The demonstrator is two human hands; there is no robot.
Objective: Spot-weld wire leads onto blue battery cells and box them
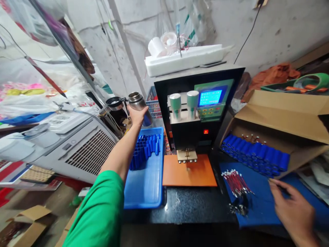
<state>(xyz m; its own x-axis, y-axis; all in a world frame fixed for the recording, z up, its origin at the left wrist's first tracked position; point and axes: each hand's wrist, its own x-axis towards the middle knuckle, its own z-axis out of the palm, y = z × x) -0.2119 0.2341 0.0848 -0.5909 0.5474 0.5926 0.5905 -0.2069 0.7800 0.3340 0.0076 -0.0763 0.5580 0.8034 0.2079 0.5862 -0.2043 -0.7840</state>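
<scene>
My left hand point(138, 116) is wrapped round a metal flask point(136, 99) that stands upright behind the blue tray, its mouth uncovered and its black-rimmed lid point(114, 103) hanging open on the left. At the lower right, my right hand point(293, 206) hovers over the blue mat point(259, 209) with thumb and forefinger close together; whether anything small is between them I cannot make out. Left of that hand lie red wires point(236, 182) with white connectors and a bunch of black wires point(239, 205). Blue cylindrical cells point(146, 149) fill the back of the blue tray point(144, 202).
A black machine point(177, 137) with a lit screen point(210, 97) stands in the centre over an orange plate point(190, 175). Right of it, an open cardboard box point(290, 120) holds more blue cells point(257, 152). A grey slatted unit point(88, 151) is at left.
</scene>
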